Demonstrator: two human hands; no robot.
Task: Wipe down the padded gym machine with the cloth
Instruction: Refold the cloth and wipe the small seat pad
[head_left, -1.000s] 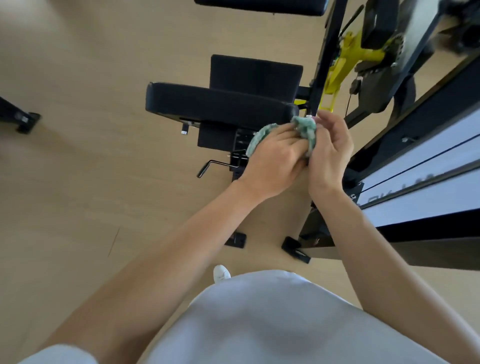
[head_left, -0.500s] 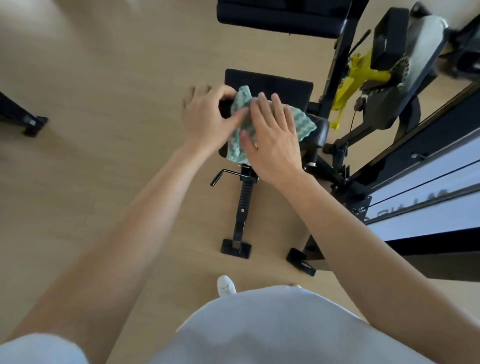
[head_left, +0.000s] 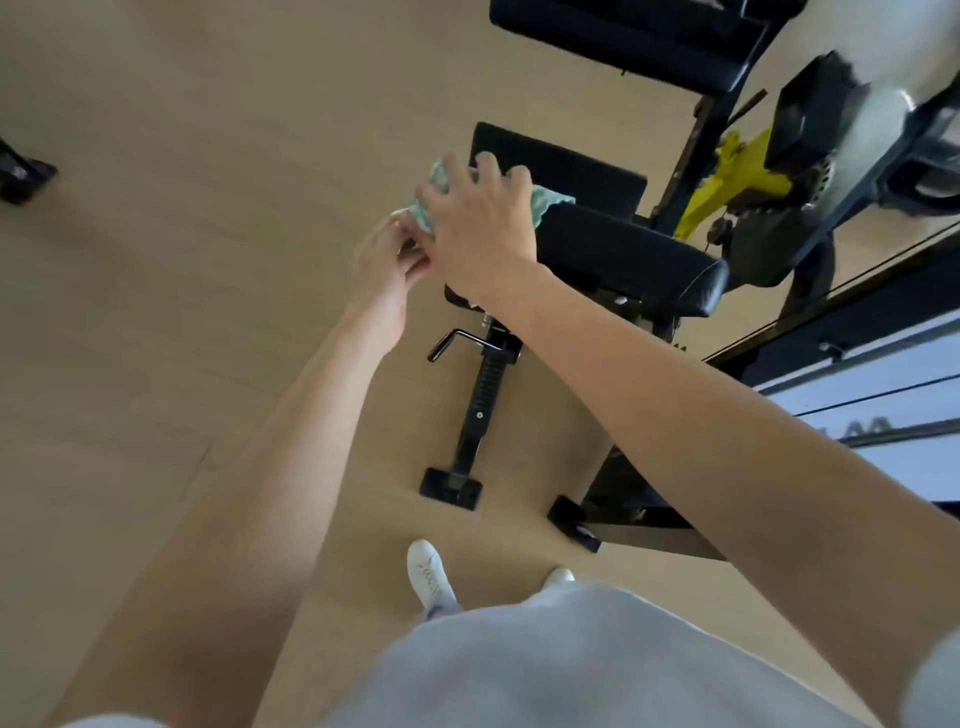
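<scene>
A black padded gym machine stands ahead of me, with a long front pad (head_left: 628, 254) and a seat pad (head_left: 571, 166) behind it. A green and white patterned cloth (head_left: 550, 203) lies spread over the left end of the front pad. My right hand (head_left: 480, 223) lies flat on the cloth with fingers spread, covering most of it. My left hand (head_left: 387, 260) is just left of the pad's end, pinching the cloth's left edge. The left end of the pad is hidden under my hands.
A black support post (head_left: 480, 405) with a crank handle and a floor foot (head_left: 449, 486) stands under the pad. Yellow lever parts (head_left: 727, 176) and a dark frame (head_left: 857, 322) are to the right. Another pad (head_left: 634, 36) is further back. My white shoes (head_left: 428, 571) stand on the wooden floor.
Both hands carried the cloth from the pad's right end to its left end. The right hand went from bunching the cloth to pressing flat on it; the left hand now pinches the cloth's edge.
</scene>
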